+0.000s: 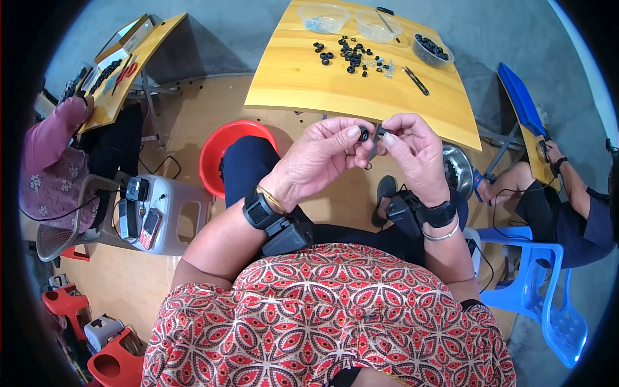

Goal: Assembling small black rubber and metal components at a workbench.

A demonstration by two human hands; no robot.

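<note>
My left hand [322, 155] pinches a small round black part [363, 135] between thumb and fingertips. Right beside it, my right hand [416, 151] grips a small dark tool or part [379, 133] whose tip meets the black part; a thin metal piece hangs below it. Both hands are raised together above my lap, just in front of the near edge of the wooden table [303, 84]. A pile of several more small black parts [348, 55] lies on the table beyond the hands.
Two clear plastic bowls [322, 18] and a bowl of black parts [431, 48] stand at the table's far side, with a dark tool [416, 80] beside them. A red basin [216, 155] and a metal bowl [459, 169] sit on the floor. Other people sit at left and right.
</note>
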